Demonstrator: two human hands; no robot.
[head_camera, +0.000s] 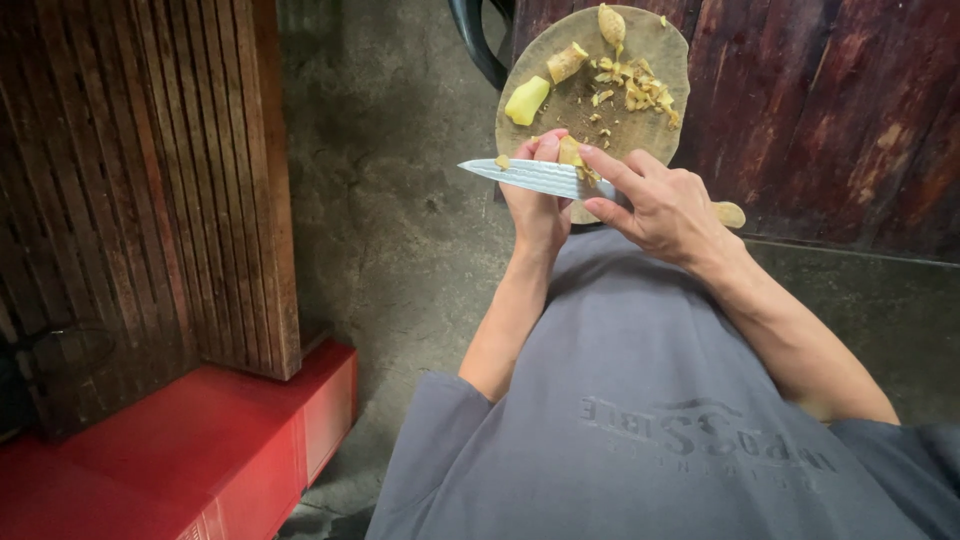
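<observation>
The left hand (540, 205) sat at upper centre of the frame, fingers closed around a small piece of ginger (570, 152), with the thumb pressed near its top. The right hand (665, 205), just right of it, gripped a kitchen knife (535, 176) with the index finger extended along the spine. The blade pointed toward the left of the frame and lay against the ginger piece, its flat side facing up.

Behind both hands, at top centre, a round wooden cutting board (650, 40) carried a peeled yellow ginger chunk (526, 100) at its left, an unpeeled piece (566, 62) above that, another piece (611, 24) at its top edge, and a scatter of peelings (640, 88) at its right. The board rested on a dark wooden surface (850, 110). A red box (200, 440) occupied the lower left. The person's grey shirt (640, 420) filled the lower centre.
</observation>
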